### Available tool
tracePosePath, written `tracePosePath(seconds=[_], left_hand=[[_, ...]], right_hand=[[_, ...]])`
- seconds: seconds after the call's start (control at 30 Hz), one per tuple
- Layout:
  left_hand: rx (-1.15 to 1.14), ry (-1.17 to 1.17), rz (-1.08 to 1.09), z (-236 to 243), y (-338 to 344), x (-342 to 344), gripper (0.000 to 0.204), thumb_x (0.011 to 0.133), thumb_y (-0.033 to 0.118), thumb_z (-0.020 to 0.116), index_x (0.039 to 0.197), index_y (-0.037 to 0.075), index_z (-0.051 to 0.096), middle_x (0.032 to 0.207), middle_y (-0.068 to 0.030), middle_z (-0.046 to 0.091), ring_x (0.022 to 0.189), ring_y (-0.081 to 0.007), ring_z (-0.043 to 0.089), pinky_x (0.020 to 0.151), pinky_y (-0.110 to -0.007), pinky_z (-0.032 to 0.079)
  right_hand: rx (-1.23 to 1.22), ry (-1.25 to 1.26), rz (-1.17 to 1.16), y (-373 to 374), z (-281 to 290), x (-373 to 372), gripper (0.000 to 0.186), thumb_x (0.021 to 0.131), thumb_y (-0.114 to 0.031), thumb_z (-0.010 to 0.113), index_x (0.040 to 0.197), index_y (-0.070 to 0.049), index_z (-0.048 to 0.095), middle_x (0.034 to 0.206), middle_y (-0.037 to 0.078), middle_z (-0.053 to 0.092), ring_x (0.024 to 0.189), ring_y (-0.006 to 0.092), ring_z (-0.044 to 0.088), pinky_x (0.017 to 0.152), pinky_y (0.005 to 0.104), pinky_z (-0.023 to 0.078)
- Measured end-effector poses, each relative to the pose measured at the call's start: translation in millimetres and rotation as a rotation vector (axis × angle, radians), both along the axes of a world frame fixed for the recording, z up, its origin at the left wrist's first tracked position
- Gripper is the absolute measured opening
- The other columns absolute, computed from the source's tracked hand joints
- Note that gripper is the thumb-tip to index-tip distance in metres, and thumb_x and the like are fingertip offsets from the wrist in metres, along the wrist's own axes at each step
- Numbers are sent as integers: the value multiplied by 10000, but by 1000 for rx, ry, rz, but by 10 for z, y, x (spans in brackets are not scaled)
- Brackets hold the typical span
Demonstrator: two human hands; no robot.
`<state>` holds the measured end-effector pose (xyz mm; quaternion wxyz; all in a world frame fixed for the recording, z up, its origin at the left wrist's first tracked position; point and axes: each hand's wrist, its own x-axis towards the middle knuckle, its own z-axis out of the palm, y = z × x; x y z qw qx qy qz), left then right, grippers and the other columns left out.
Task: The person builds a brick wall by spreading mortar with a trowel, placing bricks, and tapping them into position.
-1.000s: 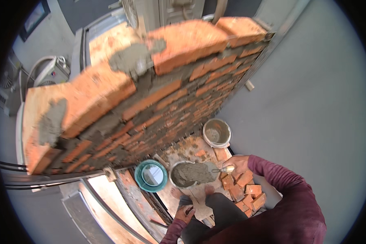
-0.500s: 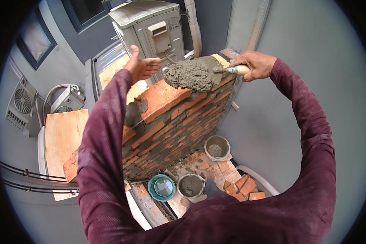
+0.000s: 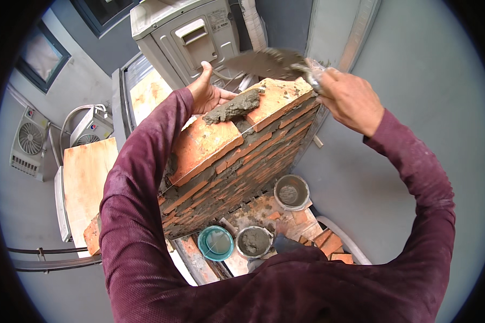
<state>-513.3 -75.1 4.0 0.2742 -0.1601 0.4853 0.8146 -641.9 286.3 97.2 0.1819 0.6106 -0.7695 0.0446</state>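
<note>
Brick wall [image 3: 241, 168]: mortar [image 3: 234, 107] beside left hand [image 3: 206, 96], trowel [image 3: 269, 63] in right hand [image 3: 352, 100].

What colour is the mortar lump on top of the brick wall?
The mortar lump is grey, showing best in the head view.

One trowel [image 3: 269, 63]; one lump of mortar [image 3: 233, 106] on one brick wall [image 3: 237, 169]; two large bricks [image 3: 207, 141] [image 3: 283, 99] next to the lump; three round containers, namely one teal basin [image 3: 201, 245], one mortar bucket [image 3: 255, 257] and one grey bucket [image 3: 291, 209]; three outdoor air-conditioning units [image 3: 191, 46] [image 3: 29, 137] [image 3: 90, 127]; two windows [image 3: 103, 13] [image 3: 43, 56]; two maroon sleeves [image 3: 140, 177] [image 3: 420, 183]; several loose bricks [image 3: 328, 242] in one pile, partly hidden, so their number cannot be told.
</note>
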Motion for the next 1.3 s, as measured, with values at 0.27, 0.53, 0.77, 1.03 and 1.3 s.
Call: tracePosePath(seconds=[0.27,0.53,0.77,1.03,1.3], left_hand=[[-78,54,-94,13,-36,-97,1406,566,974,-15,1329,-113,448,1150,-196,648,1054,-238,649,929,-347,519],[-66,42,-95,60,52,-17,1338,584,980,14,1171,-89,565,1012,-148,691,872,-208,692,765,-297,576],[-66,48,-104,-200,-163,-208,1330,581,983,18,1127,-82,598,897,-108,695,747,-182,678,696,-271,575],[-177,101,-108,34,40,-21,1309,597,969,1,1062,-73,644,742,-37,653,636,-105,615,609,-218,535],[-169,73,-82,-121,-124,-147,1316,616,963,16,1125,-101,600,813,-101,681,711,-162,667,705,-269,571]], right_hand=[[582,-298,-54,-39,442,583,230,910,-139,513,957,85,489,797,237,593,771,380,618,715,460,502],[426,279,-41,-243,298,1079,353,820,-27,531,1113,155,455,837,186,593,666,279,639,571,371,534],[324,121,-71,-117,361,1413,263,792,12,511,1030,119,481,797,184,582,642,288,634,553,388,526],[247,208,-32,-208,580,1537,149,831,-70,524,765,53,573,709,157,628,671,263,673,597,374,559],[453,141,-96,-330,517,1427,142,833,-85,528,833,57,533,718,153,618,678,282,663,610,378,550]])
